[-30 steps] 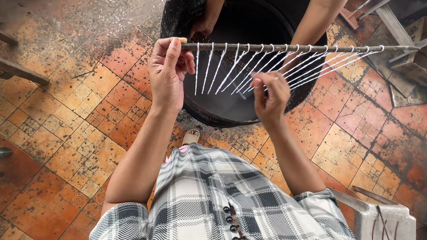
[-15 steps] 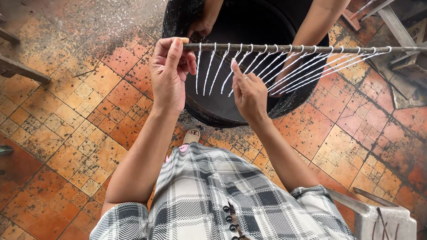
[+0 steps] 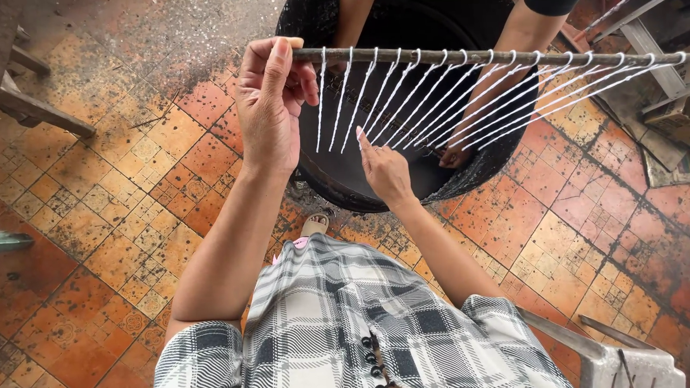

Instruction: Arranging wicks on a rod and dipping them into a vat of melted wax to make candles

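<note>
Left hand: (image 3: 270, 104) closed around the near end of a thin rod (image 3: 502, 56), thumb and fingers wrapped over it — rod held level, running away to the right of this hand.
Right hand: (image 3: 384, 169) below the rod, fingers loosely extended, index fingertip up among the white strings (image 3: 403, 98); whether it actually pinches a string, cannot tell.
Strings: a row of white loops hung along the rod, all slanting down toward the right hand's side.
Tub: (image 3: 344, 182) large, round, black — directly beyond and beneath both hands, under the strings.
Other person: two bare arms reach into the tub from the far side; one hand (image 3: 453, 158) shows low inside, just past the right hand.
Floor: (image 3: 114, 227) worn orange patterned tiles, to the left of the left hand.
Clothing: plaid grey-and-white garment (image 3: 343, 326) nearest the camera, behind both wrists.
</note>
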